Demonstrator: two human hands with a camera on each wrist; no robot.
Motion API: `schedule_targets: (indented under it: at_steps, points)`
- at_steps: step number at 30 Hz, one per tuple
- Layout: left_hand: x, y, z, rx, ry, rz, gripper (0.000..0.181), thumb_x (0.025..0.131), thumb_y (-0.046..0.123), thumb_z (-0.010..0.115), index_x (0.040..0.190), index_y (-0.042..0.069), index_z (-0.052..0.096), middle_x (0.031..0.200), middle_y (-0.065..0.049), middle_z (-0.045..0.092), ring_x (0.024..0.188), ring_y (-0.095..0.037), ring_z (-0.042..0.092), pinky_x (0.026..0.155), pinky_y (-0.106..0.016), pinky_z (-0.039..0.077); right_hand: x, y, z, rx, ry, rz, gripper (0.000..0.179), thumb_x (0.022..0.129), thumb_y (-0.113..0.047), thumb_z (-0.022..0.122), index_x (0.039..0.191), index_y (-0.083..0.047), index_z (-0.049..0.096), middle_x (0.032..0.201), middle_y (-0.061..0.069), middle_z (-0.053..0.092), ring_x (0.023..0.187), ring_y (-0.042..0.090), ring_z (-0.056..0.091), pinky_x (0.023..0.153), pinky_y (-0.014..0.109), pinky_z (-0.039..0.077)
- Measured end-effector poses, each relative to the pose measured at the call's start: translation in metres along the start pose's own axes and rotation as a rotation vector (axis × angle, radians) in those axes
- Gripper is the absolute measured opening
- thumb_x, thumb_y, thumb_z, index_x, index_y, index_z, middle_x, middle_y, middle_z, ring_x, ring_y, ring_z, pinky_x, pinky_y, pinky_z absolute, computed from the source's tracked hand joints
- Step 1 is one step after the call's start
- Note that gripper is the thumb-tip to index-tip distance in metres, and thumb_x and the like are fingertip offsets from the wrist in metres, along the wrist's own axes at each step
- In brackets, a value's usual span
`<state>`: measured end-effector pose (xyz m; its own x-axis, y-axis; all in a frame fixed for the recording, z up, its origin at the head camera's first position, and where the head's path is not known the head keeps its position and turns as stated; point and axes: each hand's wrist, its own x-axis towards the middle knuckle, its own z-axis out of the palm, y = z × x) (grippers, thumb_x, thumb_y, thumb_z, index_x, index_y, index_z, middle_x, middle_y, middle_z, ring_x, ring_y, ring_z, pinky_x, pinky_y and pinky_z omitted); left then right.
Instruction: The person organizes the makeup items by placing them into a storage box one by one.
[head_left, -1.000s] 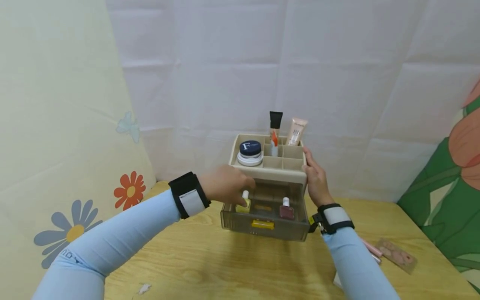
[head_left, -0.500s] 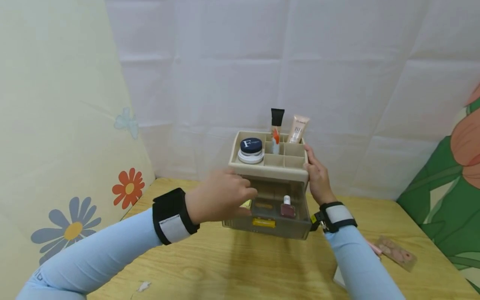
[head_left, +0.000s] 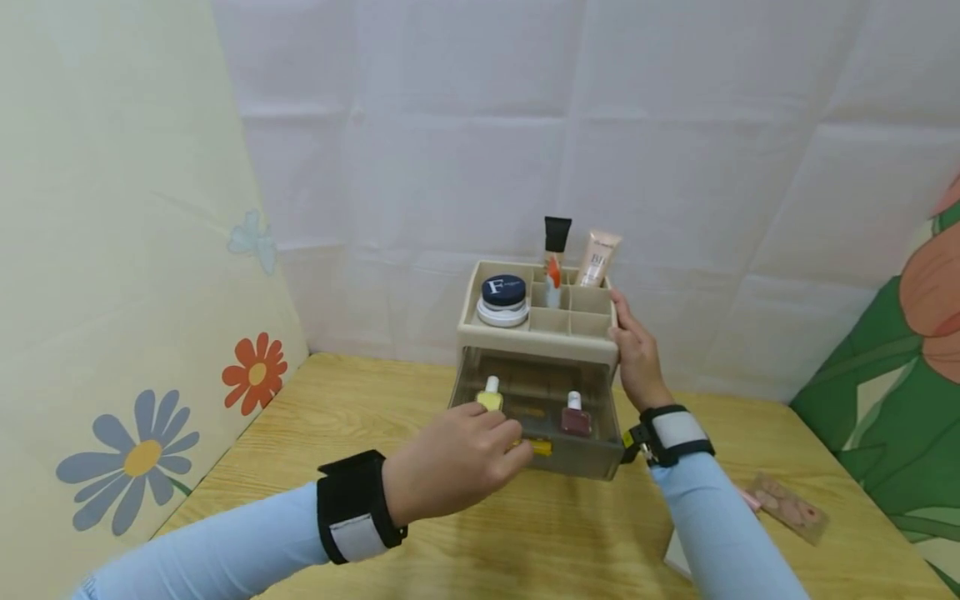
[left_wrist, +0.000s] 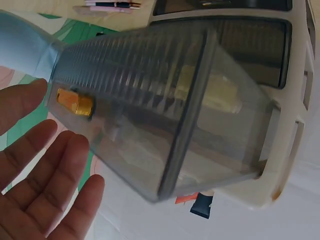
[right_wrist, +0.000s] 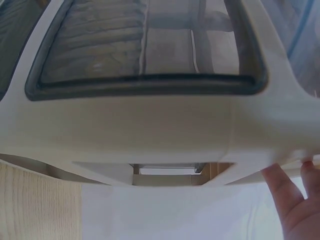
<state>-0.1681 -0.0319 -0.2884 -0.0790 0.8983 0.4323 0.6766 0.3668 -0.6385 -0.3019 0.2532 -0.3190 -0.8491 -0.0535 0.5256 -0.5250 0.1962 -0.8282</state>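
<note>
A cream cosmetics organizer (head_left: pixel 536 340) stands on the table with its smoky see-through drawer (head_left: pixel 585 462) pulled out. Inside the drawer are a yellow nail polish bottle (head_left: pixel 491 396) and a dark red one (head_left: pixel 575 418). My left hand (head_left: pixel 457 458) is before the drawer front, close to its yellow handle (head_left: pixel 540 447). In the left wrist view, those fingers (left_wrist: pixel 70 170) are loosely spread, hold nothing, and stand apart from the handle (left_wrist: pixel 75 102). My right hand (head_left: pixel 637 358) grips the organizer's upper right side; in the right wrist view its fingertips (right_wrist: pixel 280 182) touch the edge.
Stacked round compacts (head_left: pixel 502 302), a black-capped tube (head_left: pixel 557 237) and a BB cream tube (head_left: pixel 597 260) sit in the top compartments. A patterned flat palette (head_left: pixel 791 508) lies on the right of the table (head_left: pixel 360 400). A white cloth wall rises behind.
My left hand has come away from the yellow nail polish bottle in the drawer, moving down to the drawer's front by the handle. My right hand keeps its grip on the organizer.
</note>
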Motion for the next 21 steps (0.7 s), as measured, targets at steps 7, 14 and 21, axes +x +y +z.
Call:
schedule_targets:
  at_steps: [7,14,21]
  points:
    - [-0.006,0.014,0.011,0.036,0.076,-0.066,0.007,0.094,0.012,0.063,0.088,0.014,0.068,0.078,0.002,0.059,0.066,-0.008,0.053,0.06,-0.022,0.043,0.0,-0.001,0.001,0.003,-0.001,0.007,0.058,0.1,-0.013,0.03,0.156,-0.018,0.019,0.16,0.0,0.013,0.144,0.02,0.013,0.113,0.051,0.015]
    - [-0.006,0.025,0.023,0.106,0.145,-0.1,0.012,0.096,0.014,0.06,0.092,0.013,0.071,0.083,0.002,0.062,0.067,-0.008,0.058,0.057,-0.022,0.044,-0.001,-0.001,0.001,0.0,0.009,0.014,0.058,0.099,-0.014,0.031,0.156,-0.019,0.02,0.16,0.0,0.015,0.143,0.02,0.016,0.113,0.05,0.017]
    - [-0.005,0.025,0.032,0.144,0.231,-0.117,0.027,0.101,0.01,0.047,0.09,0.012,0.071,0.079,0.002,0.06,0.062,-0.006,0.055,0.054,-0.021,0.043,0.0,0.0,0.001,0.0,0.017,0.007,0.058,0.099,-0.014,0.029,0.156,-0.02,0.021,0.16,-0.001,0.017,0.142,0.021,0.02,0.112,0.049,0.02]
